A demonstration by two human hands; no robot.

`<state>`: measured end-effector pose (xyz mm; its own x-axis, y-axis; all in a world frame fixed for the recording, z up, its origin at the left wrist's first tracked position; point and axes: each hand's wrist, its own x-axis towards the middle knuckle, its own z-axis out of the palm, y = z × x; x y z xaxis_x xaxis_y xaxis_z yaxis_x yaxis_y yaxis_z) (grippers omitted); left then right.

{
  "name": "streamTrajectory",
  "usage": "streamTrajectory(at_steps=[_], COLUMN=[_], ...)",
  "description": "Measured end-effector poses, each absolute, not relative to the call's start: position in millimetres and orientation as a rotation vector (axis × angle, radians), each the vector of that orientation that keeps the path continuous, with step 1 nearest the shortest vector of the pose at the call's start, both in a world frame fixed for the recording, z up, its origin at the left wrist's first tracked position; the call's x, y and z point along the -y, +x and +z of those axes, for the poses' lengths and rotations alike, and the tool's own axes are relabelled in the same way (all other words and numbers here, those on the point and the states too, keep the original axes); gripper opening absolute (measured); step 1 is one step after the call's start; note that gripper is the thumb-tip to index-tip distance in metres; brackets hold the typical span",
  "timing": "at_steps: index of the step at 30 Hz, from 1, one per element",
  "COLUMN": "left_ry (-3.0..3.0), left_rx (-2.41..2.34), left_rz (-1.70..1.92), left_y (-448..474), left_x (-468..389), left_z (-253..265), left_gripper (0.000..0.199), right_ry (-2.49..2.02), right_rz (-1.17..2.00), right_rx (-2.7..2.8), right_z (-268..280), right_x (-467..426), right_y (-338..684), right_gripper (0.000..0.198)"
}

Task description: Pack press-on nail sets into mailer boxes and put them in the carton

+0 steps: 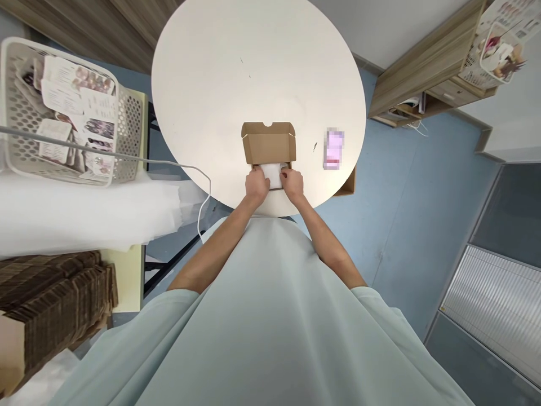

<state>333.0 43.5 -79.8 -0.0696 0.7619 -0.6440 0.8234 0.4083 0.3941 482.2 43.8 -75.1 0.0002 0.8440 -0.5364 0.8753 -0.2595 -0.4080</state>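
Observation:
A small brown cardboard box (270, 148) stands near the table's front edge, its lid raised and tilted away from me. White sheet-like packing material (271, 175) fills its lower part; whatever may lie under it is hidden. My left hand (257, 184) is closed at the box's left side, with the fingers bent over the edge and the thumb by the white sheet. At the right side, my right hand (292, 184) has its fingers pinched together by the sheet's upper right corner. Exactly what that pinch holds is too small to make out.
The round white table (262, 67) carries a blurred pink packet (333, 149) at right. On the left are a basket (127, 124) of printed cards, white packing sheets (93, 211) and stacked flat cardboard (63, 299). A pale cable (169, 163) crosses to the table's edge. A wooden cabinet (422, 62) stands at right.

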Motion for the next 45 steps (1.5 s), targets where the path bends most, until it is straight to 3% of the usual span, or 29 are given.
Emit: streamTrajectory(at_steps=[6,10,12,15,17,20,24,33,45], left_ry=[1.404,1.328,1.268,1.177,1.086,1.000,1.015,1.087,1.256], left_rx=[-1.809,-1.873,-1.917,-1.909,-1.853,-1.744,-1.694,-1.584,-1.627], left_rz=[-0.075,0.226,0.481,0.741,0.764,0.745,0.691,0.789,0.633], left_y=[335,321,312,300,294,288,282,282,291], left_x=[-38,-31,-35,-55,-74,-97,-109,-112,-35], left_z=[-74,-70,-75,-90,-100,-109,-105,-81,-60], left_gripper=[0.037,0.035,0.043,0.070,0.087,0.094,0.097,0.099,0.082], right_ry=[2.106,2.284,2.510,2.765,2.782,2.704,2.643,2.546,2.427], right_rz=[-1.052,-1.154,-1.168,-1.218,-1.388,-1.651,-1.730,-1.571,-1.486], right_rx=[-1.877,-1.882,-1.858,-1.838,-1.843,-1.785,-1.753,-2.018,-2.080], right_z=[-71,-61,-58,-63,-71,-83,-84,-59,-49], right_x=[-43,-42,-48,-68,-84,-104,-112,-108,-26], right_y=[476,491,504,521,526,526,521,526,528], right_gripper=[0.026,0.026,0.031,0.038,0.048,0.065,0.071,0.087,0.072])
